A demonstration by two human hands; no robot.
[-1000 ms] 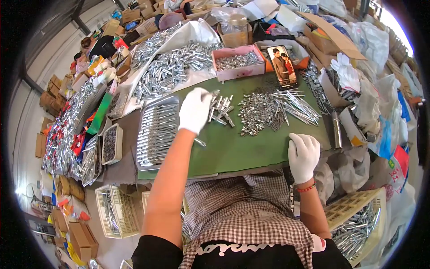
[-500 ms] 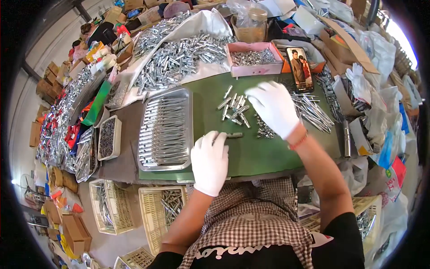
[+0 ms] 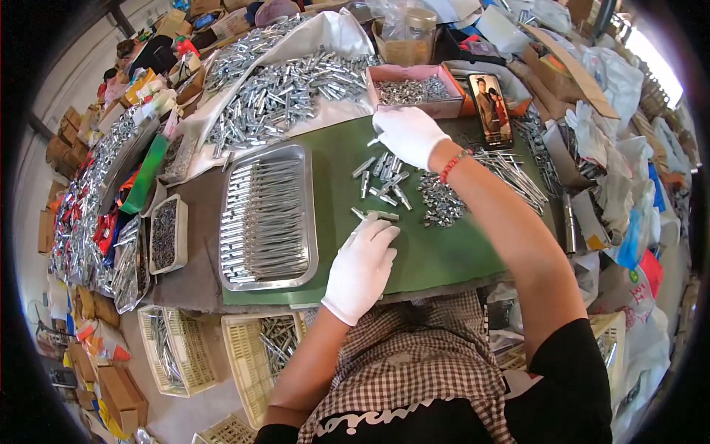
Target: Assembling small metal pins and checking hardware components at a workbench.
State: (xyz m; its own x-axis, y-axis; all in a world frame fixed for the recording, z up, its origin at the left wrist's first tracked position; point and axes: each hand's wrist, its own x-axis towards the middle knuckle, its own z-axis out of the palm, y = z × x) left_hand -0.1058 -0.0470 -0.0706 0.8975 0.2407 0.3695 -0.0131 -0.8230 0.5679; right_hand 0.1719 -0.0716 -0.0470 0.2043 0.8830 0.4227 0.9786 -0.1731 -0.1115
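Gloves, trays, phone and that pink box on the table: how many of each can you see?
White gloves: 2, on the left hand and the right hand
Steel tray of metal pieces: 1
Pink box of small metal bits: 1
Phone: 1
Total: 5
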